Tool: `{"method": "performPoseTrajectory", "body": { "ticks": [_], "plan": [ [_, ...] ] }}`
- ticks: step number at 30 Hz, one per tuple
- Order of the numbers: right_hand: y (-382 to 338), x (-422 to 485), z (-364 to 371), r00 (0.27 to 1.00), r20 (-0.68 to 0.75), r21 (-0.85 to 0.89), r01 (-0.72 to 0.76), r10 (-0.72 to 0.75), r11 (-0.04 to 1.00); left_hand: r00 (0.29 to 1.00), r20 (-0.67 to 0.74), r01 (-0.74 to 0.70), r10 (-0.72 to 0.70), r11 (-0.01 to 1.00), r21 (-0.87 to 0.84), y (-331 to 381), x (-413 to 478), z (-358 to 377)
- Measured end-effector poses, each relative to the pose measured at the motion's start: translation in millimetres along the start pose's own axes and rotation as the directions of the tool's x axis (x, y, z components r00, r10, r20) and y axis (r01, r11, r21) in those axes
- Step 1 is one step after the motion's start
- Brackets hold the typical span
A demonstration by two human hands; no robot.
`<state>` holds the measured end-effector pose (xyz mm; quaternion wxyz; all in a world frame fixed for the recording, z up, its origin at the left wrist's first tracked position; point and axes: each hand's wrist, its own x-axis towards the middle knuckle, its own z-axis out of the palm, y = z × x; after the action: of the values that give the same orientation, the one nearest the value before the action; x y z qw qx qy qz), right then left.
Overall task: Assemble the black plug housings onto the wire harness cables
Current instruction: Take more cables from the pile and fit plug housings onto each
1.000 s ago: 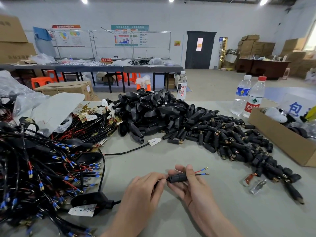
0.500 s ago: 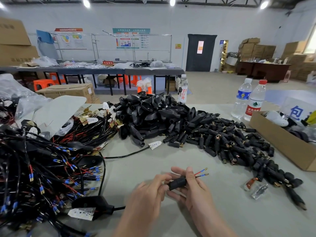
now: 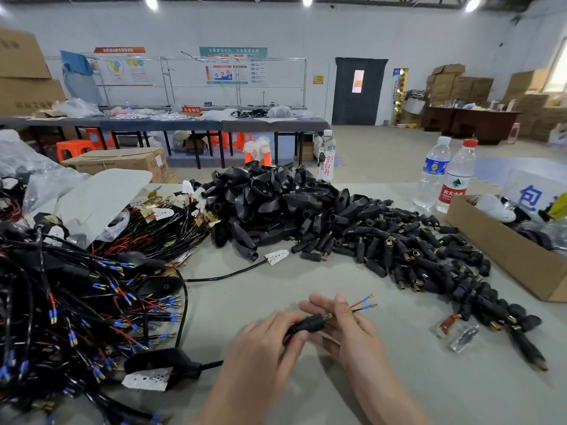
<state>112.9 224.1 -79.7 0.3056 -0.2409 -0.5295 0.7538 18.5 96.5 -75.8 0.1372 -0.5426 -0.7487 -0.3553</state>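
Note:
My left hand pinches the rear of a small black plug housing that sits on a cable. My right hand cradles the housing's front from below, fingers curled round the cable. The cable's red and black wires with blue-sleeved terminals stick out past my right fingers. A large heap of black plug housings fills the table's middle and trails right. A tangle of wire harness cables lies at the left.
A cardboard box stands at the right edge, with two water bottles behind it. A small clear clip lies right of my hands. A black cover with a white tag rests near my left hand. Plastic bags sit far left.
The housing has slid a little along the cable and tilted, its brass tip now showing. Both hands stayed close together near the table's front.

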Motion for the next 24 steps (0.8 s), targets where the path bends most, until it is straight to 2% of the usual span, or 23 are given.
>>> {"method": "performPoseTrajectory", "body": {
  "ticks": [2,7,13,18,21,24],
  "plan": [
    [-3,2,-7,0.999,-0.036,-0.016,0.023,-0.023,1.0,1.0,-0.006,0.008,-0.008,0.999,0.045,-2,0,-2],
    [-6,4,-14,0.997,-0.071,-0.055,0.033,-0.037,0.998,0.991,-0.095,-0.071,0.095,0.969,0.236,-3,5,0],
    [-8,3,-18,0.993,-0.09,-0.069,0.066,-0.072,0.995,0.988,-0.109,-0.075,0.11,0.955,0.286,-8,4,4],
    [-11,9,-29,0.975,-0.219,0.123,0.055,-0.027,0.991,0.995,-0.082,-0.028,0.051,0.964,0.264,-14,2,6],
    [-9,10,-28,0.982,-0.186,0.24,0.015,0.031,0.971,0.996,-0.08,-0.02,0.042,0.966,0.259,-14,1,7],
    [-3,10,-23,0.992,-0.114,0.265,-0.021,0.053,0.964,0.992,-0.122,-0.004,0.035,0.968,0.252,-13,3,5]
  ]
}}
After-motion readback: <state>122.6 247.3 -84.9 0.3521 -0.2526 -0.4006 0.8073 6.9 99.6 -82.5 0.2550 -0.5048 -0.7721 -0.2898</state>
